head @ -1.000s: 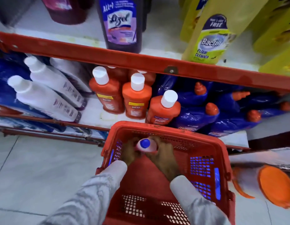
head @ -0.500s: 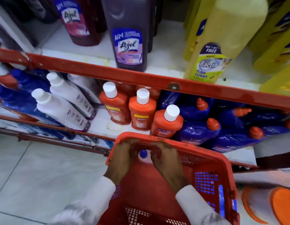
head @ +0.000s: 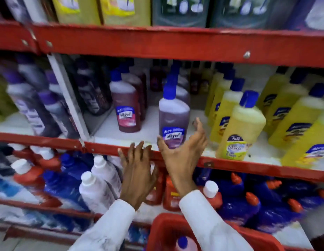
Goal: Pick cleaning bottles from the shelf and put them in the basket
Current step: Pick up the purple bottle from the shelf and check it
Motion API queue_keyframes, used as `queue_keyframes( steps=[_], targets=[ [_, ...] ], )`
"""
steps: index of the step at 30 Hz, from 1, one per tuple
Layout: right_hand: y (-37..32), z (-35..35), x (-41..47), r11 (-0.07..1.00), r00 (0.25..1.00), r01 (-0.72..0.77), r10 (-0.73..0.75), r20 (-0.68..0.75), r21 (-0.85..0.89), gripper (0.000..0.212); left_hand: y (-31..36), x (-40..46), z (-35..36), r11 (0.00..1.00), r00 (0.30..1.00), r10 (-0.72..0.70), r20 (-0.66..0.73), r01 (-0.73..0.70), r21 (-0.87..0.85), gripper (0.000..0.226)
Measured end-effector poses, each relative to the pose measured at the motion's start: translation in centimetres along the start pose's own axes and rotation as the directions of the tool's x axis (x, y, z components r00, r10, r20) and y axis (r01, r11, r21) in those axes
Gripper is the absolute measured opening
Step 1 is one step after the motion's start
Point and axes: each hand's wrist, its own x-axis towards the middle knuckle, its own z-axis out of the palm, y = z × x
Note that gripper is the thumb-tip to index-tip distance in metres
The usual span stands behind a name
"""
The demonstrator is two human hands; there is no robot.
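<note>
A purple Lizol bottle (head: pixel 173 120) with a blue cap stands upright at the front of the middle shelf. My right hand (head: pixel 183 153) is open and cupped around its lower part, thumb on the left and fingers on the right; whether it touches is unclear. My left hand (head: pixel 137 171) is open with fingers spread, just left of it, over the red shelf edge (head: pixel 248 167). The red basket (head: pixel 163 230) sits at the bottom of the view, with a blue-capped pinkish bottle (head: pixel 183 244) lying in it.
A reddish Lizol bottle (head: pixel 125 109) stands left of the purple one. Yellow floor-cleaner bottles (head: pixel 239 131) crowd the shelf to the right. The lower shelf holds white (head: pixel 97 189), orange and blue bottles (head: pixel 251 201). Boxed goods fill the top shelf.
Both hands have let go of the blue-capped bottle in the basket and risen to the middle shelf. The view has tilted up from the basket to the shelves.
</note>
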Motion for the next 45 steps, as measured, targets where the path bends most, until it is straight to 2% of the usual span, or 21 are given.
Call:
queue_keyframes(
  steps=[2, 7, 13, 15, 16, 17, 19, 20, 21, 23, 26, 28, 29, 31, 32, 34, 35, 36, 37, 41, 45],
  targets=[
    [-0.6, 2.2, 1.0, 0.995, 0.994, -0.098, 0.097, 0.041, 0.029, 0.11, -0.6, 0.8, 0.3, 0.999, 0.997, 0.042, 0.061, -0.044, 0.032, 0.062],
    [-1.0, 3.6, 3.3, 0.971, 0.984, -0.172, 0.163, 0.068, 0.165, 0.092, -1.4, 1.4, 0.4, 0.991, 0.991, 0.119, 0.069, -0.122, 0.05, 0.054],
    [-3.2, 0.2, 4.2, 0.89, 0.993, -0.117, 0.11, 0.041, 0.44, 0.08, -1.8, 1.4, 0.9, 0.989, 0.99, 0.136, 0.043, -0.138, 0.042, 0.054],
    [-3.8, -1.2, 5.4, 0.757, 0.987, -0.129, 0.033, 0.16, 0.641, 0.083, -1.9, 1.4, 1.1, 0.989, 0.989, 0.144, 0.027, -0.145, 0.032, 0.054],
    [-4.0, -1.9, 5.9, 0.629, 0.968, -0.185, -0.017, 0.251, 0.755, 0.085, -1.9, 1.4, 1.1, 0.989, 0.989, 0.148, 0.019, -0.149, 0.027, 0.054],
    [-4.3, -2.5, 6.2, 0.451, 0.929, -0.295, -0.07, 0.363, 0.842, 0.084, -2.0, 1.3, 1.2, 0.988, 0.989, 0.15, 0.015, -0.151, 0.023, 0.053],
    [-5.0, -3.3, 6.7, 0.12, 0.811, -0.517, -0.247, 0.53, 0.848, 0.076, -2.0, 1.4, 1.3, 0.988, 0.988, 0.154, 0.016, -0.155, 0.011, 0.049],
    [-5.6, -3.7, 6.9, 0.018, 0.753, -0.584, -0.36, 0.55, 0.811, 0.071, -2.0, 1.4, 1.3, 0.988, 0.988, 0.154, 0.018, -0.154, 0.006, 0.046],
    [-6.1, -4.0, 6.9, -0.04, 0.7, -0.635, -0.452, 0.553, 0.771, 0.069, -2.1, 1.5, 1.4, 0.988, 0.988, 0.153, 0.019, -0.153, 0.003, 0.043],
    [-6.9, -4.4, 6.9, -0.068, 0.608, -0.714, -0.553, 0.569, 0.697, 0.07, -2.1, 1.5, 1.5, 0.988, 0.988, 0.153, 0.019, -0.153, -0.001, 0.04],
    [-7.3, -4.8, 6.6, -0.055, 0.539, -0.772, -0.586, 0.606, 0.634, 0.07, -2.2, 1.5, 1.5, 0.988, 0.988, 0.151, 0.02, -0.151, 0.0, 0.042],
    [-7.5, -5.4, 6.1, -0.012, 0.546, -0.757, -0.561, 0.623, 0.653, 0.069, -2.3, 1.5, 1.5, 0.989, 0.989, 0.15, 0.015, -0.15, -0.01, 0.044],
    [-7.5, -5.6, 5.9, -0.015, 0.585, -0.728, -0.535, 0.609, 0.686, 0.068, -2.2, 1.5, 1.5, 0.988, 0.988, 0.152, 0.013, -0.152, -0.016, 0.045],
    [-7.5, -5.8, 5.1, 0.016, 0.75, -0.572, -0.395, 0.531, 0.82, 0.063, -2.2, 1.5, 1.4, 0.988, 0.988, 0.152, 0.012, -0.152, -0.017, 0.046],
    [-7.5, -5.7, 4.6, 0.118, 0.836, -0.479, -0.241, 0.493, 0.87, 0.06, -2.1, 1.5, 1.3, 0.989, 0.989, 0.15, 0.014, -0.15, -0.008, 0.045],
    [-7.9, -5.2, 3.8, 0.515, 0.962, -0.264, 0.075, 0.264, 0.816, 0.066, -2.0, 1.5, 1.0, 0.989, 0.989, 0.145, 0.018, -0.145, 0.015, 0.043],
    [-8.4, -4.8, 3.3, 0.698, 0.981, -0.191, 0.147, 0.124, 0.69, 0.076, -2.0, 1.5, 0.9, 0.99, 0.99, 0.143, 0.021, -0.143, 0.02, 0.043],
    [-8.6, -4.3, 2.9, 0.815, 0.987, -0.144, 0.16, 0.022, 0.561, 0.085, -1.9, 1.4, 0.9, 0.989, 0.99, 0.143, 0.021, -0.143, 0.019, 0.043],
    [-8.5, -3.9, 2.6, 0.876, 0.987, -0.112, 0.151, -0.046, 0.469, 0.092, -1.9, 1.4, 0.9, 0.989, 0.989, 0.145, 0.022, -0.145, 0.015, 0.044],
    [-7.3, -2.2, 2.5, 0.92, 0.98, -0.052, 0.121, -0.155, 0.388, 0.095, -2.1, 1.6, 0.9, 0.989, 0.989, 0.145, 0.04, -0.146, 0.014, 0.047],
    [-5.6, -0.8, 3.6, 0.942, 0.988, -0.065, 0.106, -0.109, 0.328, 0.096, -2.0, 1.7, 0.8, 0.991, 0.99, 0.132, 0.048, -0.132, -0.005, 0.043]
  ],
)
